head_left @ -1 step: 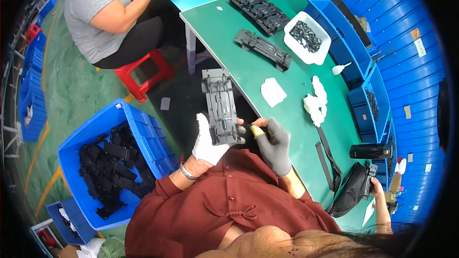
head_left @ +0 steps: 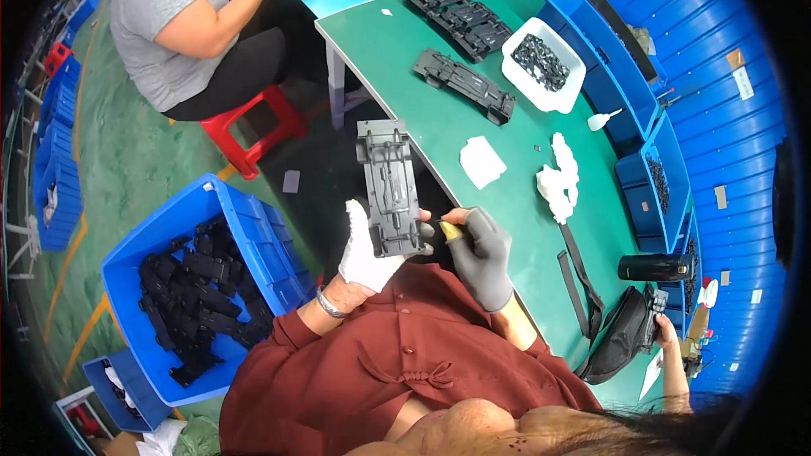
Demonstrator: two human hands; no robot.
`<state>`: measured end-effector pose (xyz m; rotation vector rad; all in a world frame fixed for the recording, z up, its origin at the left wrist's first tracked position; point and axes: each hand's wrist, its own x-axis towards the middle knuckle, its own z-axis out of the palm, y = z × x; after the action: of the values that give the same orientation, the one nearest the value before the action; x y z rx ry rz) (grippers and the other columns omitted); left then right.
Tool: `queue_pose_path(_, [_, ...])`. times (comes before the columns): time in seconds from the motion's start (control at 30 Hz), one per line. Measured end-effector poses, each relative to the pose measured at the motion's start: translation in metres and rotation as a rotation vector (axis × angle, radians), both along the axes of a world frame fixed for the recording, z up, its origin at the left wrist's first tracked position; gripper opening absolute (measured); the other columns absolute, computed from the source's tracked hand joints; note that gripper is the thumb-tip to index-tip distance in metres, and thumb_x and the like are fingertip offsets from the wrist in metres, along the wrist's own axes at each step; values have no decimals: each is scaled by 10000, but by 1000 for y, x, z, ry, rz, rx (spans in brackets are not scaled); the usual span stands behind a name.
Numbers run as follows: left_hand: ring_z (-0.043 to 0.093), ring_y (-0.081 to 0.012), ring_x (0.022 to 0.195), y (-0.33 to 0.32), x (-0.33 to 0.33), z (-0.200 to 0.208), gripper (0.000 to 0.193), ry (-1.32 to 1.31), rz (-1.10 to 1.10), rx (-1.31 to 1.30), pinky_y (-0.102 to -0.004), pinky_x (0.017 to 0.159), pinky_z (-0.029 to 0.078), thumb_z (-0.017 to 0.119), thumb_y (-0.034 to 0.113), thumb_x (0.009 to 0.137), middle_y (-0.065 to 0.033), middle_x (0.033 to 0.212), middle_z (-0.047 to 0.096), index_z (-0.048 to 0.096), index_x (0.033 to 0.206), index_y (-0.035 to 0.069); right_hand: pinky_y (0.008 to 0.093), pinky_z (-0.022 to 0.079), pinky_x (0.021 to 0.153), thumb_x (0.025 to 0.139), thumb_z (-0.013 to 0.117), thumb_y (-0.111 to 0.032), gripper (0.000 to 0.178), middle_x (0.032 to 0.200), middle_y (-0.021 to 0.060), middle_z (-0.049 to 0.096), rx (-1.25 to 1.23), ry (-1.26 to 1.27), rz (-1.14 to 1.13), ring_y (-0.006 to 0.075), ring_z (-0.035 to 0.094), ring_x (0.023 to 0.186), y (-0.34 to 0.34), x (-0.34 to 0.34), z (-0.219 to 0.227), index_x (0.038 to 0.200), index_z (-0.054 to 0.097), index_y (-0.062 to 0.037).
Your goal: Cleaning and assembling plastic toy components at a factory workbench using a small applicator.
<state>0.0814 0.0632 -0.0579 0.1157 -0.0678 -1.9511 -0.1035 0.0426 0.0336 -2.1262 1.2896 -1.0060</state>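
Observation:
A dark grey plastic toy-car chassis stands lengthwise in front of me, its side with moulded axles and ribs facing up. My left hand, in a white glove, is closed around its near end, thumb along the left edge and bare fingertips showing at the right edge. Just right of the chassis is my right hand, in a grey glove with a yellow patch at one finger. Its fingertips are pinched together beside the chassis edge; a tiny dark thing seems to poke out, too small to name.
On the green table lie more chassis, a white tub of small black parts, white cards and a black pouch. Blue bins line the wall. A blue crate of black parts stands left. A person sits beyond.

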Motion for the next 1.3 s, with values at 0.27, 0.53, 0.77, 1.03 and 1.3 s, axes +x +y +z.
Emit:
queue_pose_path(0.27, [634, -335, 1209, -3, -6, 15, 1057, -219, 9, -74, -500, 1041, 509, 193, 828, 938, -215, 1370, 602, 487, 1418, -66, 346, 500, 604, 740, 728, 69, 345, 913, 81, 688, -284, 142, 83, 271, 636, 713, -10, -2, -7, 1052, 642, -51])
queue_pose_path(0.53, [586, -291, 1297, -4, -5, 27, 1107, -492, -39, -173, -441, 1124, 450, 239, 880, 889, -191, 1442, 557, 438, 1476, -38, 329, 496, 572, 761, 770, 20, 265, 902, 75, 719, -449, 148, 124, 223, 667, 687, -12, -7, -11, 976, 630, -42])
queue_pose_path(0.77, [633, -294, 1205, -5, -11, 31, 1135, -565, -44, -83, -449, 1037, 506, 226, 936, 839, -173, 1338, 616, 444, 1472, 19, 319, 511, 588, 735, 793, -15, 286, 887, 45, 711, -491, 176, 124, 214, 670, 694, -16, -8, -6, 965, 629, -62])
queue_pose_path(1.03, [555, -270, 1337, -4, -6, 26, 1097, -486, -98, -204, -421, 1132, 441, 272, 884, 886, -173, 1468, 533, 418, 1498, -15, 293, 492, 563, 750, 747, -56, 289, 909, 54, 684, -523, 328, 186, 186, 655, 715, -14, -16, 4, 1018, 644, -28])
queue_pose_path(1.3, [571, -275, 1318, -6, -4, 25, 1094, -448, -124, -192, -425, 1130, 445, 281, 881, 886, -176, 1456, 544, 421, 1496, -16, 295, 477, 532, 776, 728, -64, 290, 949, 70, 676, -474, 422, 260, 178, 632, 684, -12, -19, 12, 1048, 645, -10])
